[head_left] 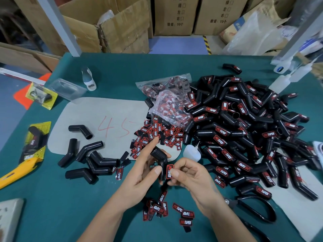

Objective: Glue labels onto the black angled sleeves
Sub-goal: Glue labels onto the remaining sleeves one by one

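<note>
Black angled sleeve sits in my left hand, gripped between thumb and fingers with its bend pointing up and away from me. My right hand pinches a red-and-black label narrowly between thumb and forefinger, and the label lies flat against the sleeve's near leg.

Just beyond my grip lies a loose heap of labels, with a clear bag of more labels behind it. To the right of my right hand spreads a big pile of labelled sleeves, and a small white bottle cap-like piece sits just past my knuckles. To the left of my left hand a cluster of bare sleeves rests partly on a grey mat with red numerals. Nearer me, under my wrists, a few stray labels are scattered. A yellow utility knife lies far to the left, black scissors close on the right.

Everything rests on a green table cover; cardboard boxes stand beyond the far edge.
</note>
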Action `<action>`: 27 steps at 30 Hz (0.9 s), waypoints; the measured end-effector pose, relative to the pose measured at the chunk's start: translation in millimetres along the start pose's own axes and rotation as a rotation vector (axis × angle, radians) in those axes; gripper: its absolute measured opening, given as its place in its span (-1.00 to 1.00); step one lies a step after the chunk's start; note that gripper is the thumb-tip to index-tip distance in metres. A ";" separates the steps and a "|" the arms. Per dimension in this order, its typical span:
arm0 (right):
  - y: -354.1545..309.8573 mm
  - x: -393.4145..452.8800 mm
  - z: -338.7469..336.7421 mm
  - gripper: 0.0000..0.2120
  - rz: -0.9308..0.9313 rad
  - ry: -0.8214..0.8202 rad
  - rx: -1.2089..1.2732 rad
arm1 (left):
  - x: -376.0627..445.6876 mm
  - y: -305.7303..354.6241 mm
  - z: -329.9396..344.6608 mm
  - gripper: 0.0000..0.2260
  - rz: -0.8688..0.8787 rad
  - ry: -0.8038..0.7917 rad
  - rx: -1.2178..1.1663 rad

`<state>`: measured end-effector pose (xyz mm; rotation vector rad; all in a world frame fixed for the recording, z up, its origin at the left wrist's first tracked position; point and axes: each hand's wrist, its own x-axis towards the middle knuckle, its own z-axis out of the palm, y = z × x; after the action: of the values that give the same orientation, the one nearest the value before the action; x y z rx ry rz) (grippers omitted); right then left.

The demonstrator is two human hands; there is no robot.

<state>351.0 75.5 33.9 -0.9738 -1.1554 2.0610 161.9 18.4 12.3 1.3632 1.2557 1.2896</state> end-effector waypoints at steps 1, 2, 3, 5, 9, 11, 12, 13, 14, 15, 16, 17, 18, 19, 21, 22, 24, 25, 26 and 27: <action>0.0 0.4 -0.2 -0.86 0.003 0.000 -0.002 | 0.3 0.3 0.1 -0.41 0.001 -0.002 -0.005; 0.0 0.7 -0.1 -0.85 0.005 0.001 -0.002 | 0.4 0.7 0.6 -0.41 0.003 -0.005 -0.011; -0.1 1.0 0.2 -0.85 0.008 0.004 0.003 | 0.6 1.0 0.9 -0.41 0.002 -0.011 -0.016; 0.0 1.0 0.8 -0.85 0.010 0.007 0.012 | 1.2 1.7 1.3 -0.40 -0.002 -0.018 -0.025; -1.2 0.3 0.8 -0.92 0.018 0.004 -0.013 | -0.1 2.0 1.3 -0.41 -0.018 -0.018 -0.024; -1.9 0.9 0.6 -0.93 0.018 0.006 -0.025 | -0.9 1.8 0.9 -0.41 -0.026 -0.021 -0.023; -2.2 1.2 0.9 -0.93 0.018 0.009 -0.026 | -1.3 2.0 0.9 -0.42 -0.031 -0.023 -0.023; -2.5 1.2 1.3 -0.93 0.018 0.014 -0.028 | -1.4 2.7 1.0 -0.42 -0.031 -0.024 -0.025; -2.9 1.1 1.9 -0.93 0.018 0.018 -0.029 | -1.4 3.9 1.2 -0.42 -0.028 -0.027 -0.029; -3.4 1.0 2.4 -0.93 0.019 0.021 -0.029 | -1.1 5.2 1.6 -0.42 -0.023 -0.031 -0.032; -3.5 1.0 2.7 -0.93 0.021 0.023 -0.027 | -1.1 6.0 2.0 -0.42 -0.021 -0.035 -0.034; -3.7 1.0 2.7 -0.93 0.024 0.025 -0.025 | -0.8 6.7 2.5 -0.43 -0.020 -0.038 -0.034; -3.6 1.1 2.8 -0.92 0.026 0.027 -0.022 | -0.5 7.5 2.7 -0.43 -0.020 -0.036 -0.035; -3.6 1.4 2.7 -0.92 0.028 0.028 -0.020 | -0.5 8.1 2.7 -0.42 -0.020 -0.034 -0.037; -3.5 1.9 2.6 -0.92 0.027 0.030 -0.023 | -0.5 8.9 2.9 -0.42 -0.019 -0.033 -0.042; -3.1 1.7 2.8 -0.92 0.025 0.029 -0.027 | -0.6 9.0 3.2 -0.42 -0.017 -0.037 -0.047; -3.1 1.1 3.4 -0.92 0.020 0.024 -0.033 | -0.8 9.4 3.5 -0.42 -0.011 -0.045 -0.057; -3.5 0.7 3.8 -0.92 0.019 0.020 -0.036 | -0.9 9.4 3.6 -0.41 -0.013 -0.047 -0.059; -3.7 0.2 3.9 -0.90 0.016 0.016 -0.038 | -1.1 9.1 3.5 -0.42 -0.017 -0.047 -0.060; -4.0 0.1 3.9 -0.88 0.013 0.011 -0.035 | -1.3 8.9 3.4 -0.42 -0.019 -0.046 -0.059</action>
<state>348.3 75.6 38.8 -1.0113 -1.1864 2.0490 166.2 16.2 20.6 1.3286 1.1876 1.2660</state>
